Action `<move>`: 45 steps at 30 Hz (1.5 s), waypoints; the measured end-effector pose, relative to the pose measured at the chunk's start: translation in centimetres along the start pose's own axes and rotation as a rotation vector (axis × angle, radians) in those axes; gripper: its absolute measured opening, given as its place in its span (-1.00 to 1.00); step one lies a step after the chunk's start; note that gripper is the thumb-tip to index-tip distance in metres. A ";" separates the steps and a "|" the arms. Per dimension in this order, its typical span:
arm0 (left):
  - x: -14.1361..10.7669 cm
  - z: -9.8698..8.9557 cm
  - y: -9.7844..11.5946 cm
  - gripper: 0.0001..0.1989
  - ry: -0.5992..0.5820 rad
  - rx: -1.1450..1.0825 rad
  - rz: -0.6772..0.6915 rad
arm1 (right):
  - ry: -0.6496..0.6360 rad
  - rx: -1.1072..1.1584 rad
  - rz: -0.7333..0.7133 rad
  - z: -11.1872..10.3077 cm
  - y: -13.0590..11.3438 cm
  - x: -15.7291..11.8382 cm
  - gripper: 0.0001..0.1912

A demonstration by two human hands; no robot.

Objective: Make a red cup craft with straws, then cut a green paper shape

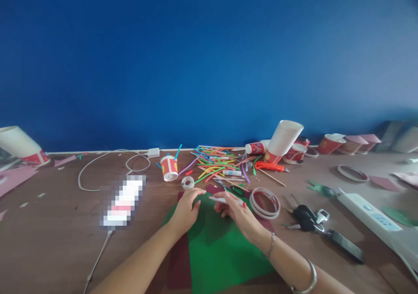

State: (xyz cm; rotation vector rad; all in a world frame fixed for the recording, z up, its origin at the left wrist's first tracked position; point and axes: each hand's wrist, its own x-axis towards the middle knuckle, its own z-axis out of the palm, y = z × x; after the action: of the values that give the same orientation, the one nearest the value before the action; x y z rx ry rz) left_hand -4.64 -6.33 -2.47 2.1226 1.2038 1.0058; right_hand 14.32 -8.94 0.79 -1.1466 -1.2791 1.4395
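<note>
My right hand [231,205] is closed around a slim white pen [219,199] with a red end, its tip pointing left. Facing it, my left hand [187,209] rests at the far left part of a green paper sheet [225,259], its fingers stretched out and thumb apart, holding nothing. Under the green sheet, dark red paper [179,263] shows at the left side. Just beyond my hands lie dark-handled scissors [237,191] and a small roll of clear tape [187,182]. Several white tape rings [264,203] lie to the right of my right hand.
A pile of coloured straws [215,163] lies near the blue wall. A paper cup [169,168] stands left of it, a cup stack [283,141] right, beside an orange cutter [269,166]. A phone [124,200], keys [307,218] and a power strip [369,211] flank the papers.
</note>
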 end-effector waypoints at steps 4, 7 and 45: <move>-0.1 0.0 -0.2 -0.72 -0.085 -0.072 0.027 | 0.053 -0.073 -0.004 -0.2 1.6 0.1 -0.79; 0.1 0.0 -0.2 -0.71 -0.072 -0.086 0.009 | -0.002 -0.169 0.010 -0.1 1.8 0.0 -0.92; 1.5 -1.2 -1.5 -0.72 0.042 -0.096 -0.076 | -0.043 -0.420 -0.066 0.7 2.2 2.2 -0.82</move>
State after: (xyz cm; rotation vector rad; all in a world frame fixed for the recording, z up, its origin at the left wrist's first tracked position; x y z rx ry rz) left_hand -5.85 -4.24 -2.27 1.9771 1.2216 1.0576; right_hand 13.10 -7.14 -1.54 -1.3335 -1.6862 1.1829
